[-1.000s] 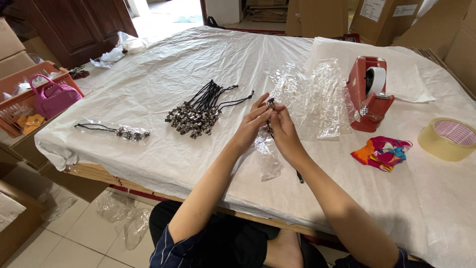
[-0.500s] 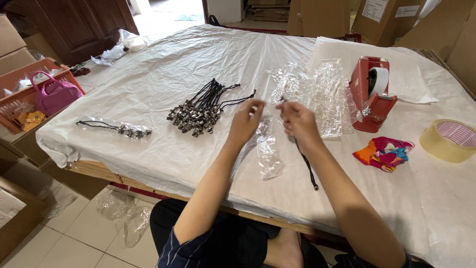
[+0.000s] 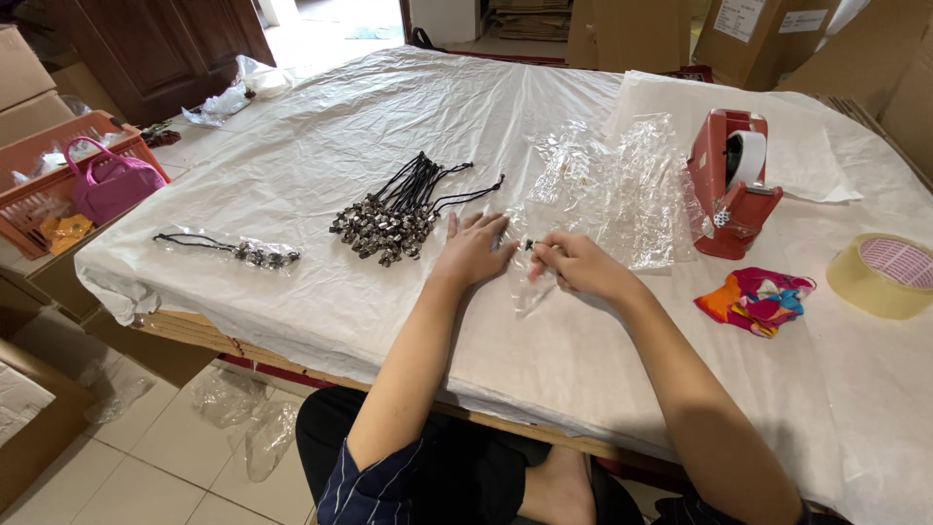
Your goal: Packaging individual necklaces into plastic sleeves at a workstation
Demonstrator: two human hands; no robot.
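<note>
My left hand (image 3: 473, 248) lies flat with fingers spread on a small clear plastic bag (image 3: 526, 284) on the white-covered table (image 3: 321, 175). My right hand (image 3: 573, 262) pinches a small dark charm on a black cord at the bag's mouth. A bundle of black-corded metal charms (image 3: 398, 216) lies just left of my left hand. A pile of clear plastic bags (image 3: 622, 190) sits beyond my right hand.
A red tape dispenser (image 3: 731, 185) stands at the right, with a colourful cloth (image 3: 756, 299) and a roll of clear tape (image 3: 882, 275) near it. A bagged set of charms (image 3: 243, 251) lies at the left. An orange basket (image 3: 58, 170) holds a pink handbag (image 3: 112, 185).
My hands came down from mid-air to the table. The left hand now presses the bag flat, and the right hand holds the charm at the bag's opening.
</note>
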